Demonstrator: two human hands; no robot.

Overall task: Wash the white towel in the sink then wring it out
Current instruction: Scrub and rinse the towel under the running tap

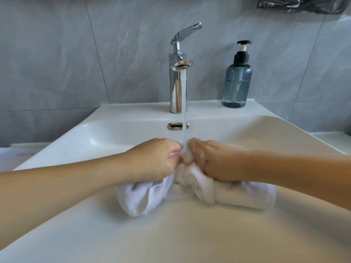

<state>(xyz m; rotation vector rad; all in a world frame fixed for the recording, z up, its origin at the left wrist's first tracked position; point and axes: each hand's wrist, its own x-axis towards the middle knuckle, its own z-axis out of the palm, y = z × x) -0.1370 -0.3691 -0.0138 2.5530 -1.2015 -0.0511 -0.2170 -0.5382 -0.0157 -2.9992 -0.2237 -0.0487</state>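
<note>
1. My left hand and right hand cover the middle of the white towel; the bunch in each grip is hidden.
2. My fingertips are curled under, out of sight.
3. The drain is hidden beneath the towel.
4. The sink is cut off by the bottom edge.
5. A dark object at top right is cropped and can't be identified.
6. The pump bottle has a label too faint to read.

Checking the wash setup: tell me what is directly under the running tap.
Under the faucet, the stream lands on a bunched part of the white towel, gripped between the left hand and right hand. The drain is hidden beneath the towel.
</note>
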